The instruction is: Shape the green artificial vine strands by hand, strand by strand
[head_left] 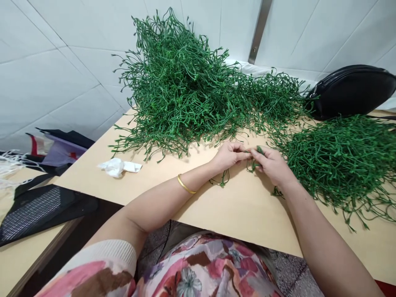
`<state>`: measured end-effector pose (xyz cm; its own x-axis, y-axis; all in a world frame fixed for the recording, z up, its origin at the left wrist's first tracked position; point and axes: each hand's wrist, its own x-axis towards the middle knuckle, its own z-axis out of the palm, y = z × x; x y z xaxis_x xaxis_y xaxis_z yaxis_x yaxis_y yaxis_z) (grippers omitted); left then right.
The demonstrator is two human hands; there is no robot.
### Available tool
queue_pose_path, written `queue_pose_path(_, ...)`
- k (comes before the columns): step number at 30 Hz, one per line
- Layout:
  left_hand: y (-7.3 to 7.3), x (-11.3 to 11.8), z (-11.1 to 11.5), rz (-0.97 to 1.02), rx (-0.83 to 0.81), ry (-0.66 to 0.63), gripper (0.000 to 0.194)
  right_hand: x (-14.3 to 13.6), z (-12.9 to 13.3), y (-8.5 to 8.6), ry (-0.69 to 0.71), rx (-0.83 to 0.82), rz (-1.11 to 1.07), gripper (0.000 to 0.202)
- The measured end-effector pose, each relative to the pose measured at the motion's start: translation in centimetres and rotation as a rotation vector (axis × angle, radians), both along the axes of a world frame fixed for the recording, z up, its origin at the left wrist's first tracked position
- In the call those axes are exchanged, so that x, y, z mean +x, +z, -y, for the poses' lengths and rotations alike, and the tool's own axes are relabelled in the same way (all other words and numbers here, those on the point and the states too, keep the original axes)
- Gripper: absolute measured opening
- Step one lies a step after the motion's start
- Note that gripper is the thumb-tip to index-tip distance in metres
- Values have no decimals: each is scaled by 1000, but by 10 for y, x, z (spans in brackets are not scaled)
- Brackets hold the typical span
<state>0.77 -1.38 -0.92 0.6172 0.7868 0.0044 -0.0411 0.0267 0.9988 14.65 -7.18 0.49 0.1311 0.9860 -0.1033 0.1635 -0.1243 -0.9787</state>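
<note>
My left hand (229, 157) and my right hand (274, 165) meet at the fingertips over the table, both closed in a pinch. Between them is a thin green artificial plant stem (251, 165), partly covered by the fingers. Its bits stick out by my right thumb and hang below. A loose curled green stem (223, 179) lies under my left wrist, and another small bit shows beside my right wrist. Just behind my hands rises a large heap of green stems (185, 86) with small budded tips. A second pile (343, 156) lies right of my right hand.
The light wood table (235, 210) meets a white tiled wall (93, 70). A crumpled white tissue (116, 167) lies at the left. At the back right stands a black bag (352, 90). Further left, dark and purple fabric items (63, 148) rest on another surface.
</note>
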Motion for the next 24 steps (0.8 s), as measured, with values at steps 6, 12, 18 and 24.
queue_pose_path(6,6,-2,-3,-13,-46,-63,18,-4,2,4,44,-19,-19,36)
queue_pose_path(12,7,-2,-7,-141,-12,-126,17,1,3,7,129,48,229,31)
queue_pose_path(18,15,-3,-3,-210,18,-195,22,16,4,5,266,91,610,27)
queue_pose_path(24,21,-6,-4,-206,24,-287,23,12,10,13,324,74,793,31)
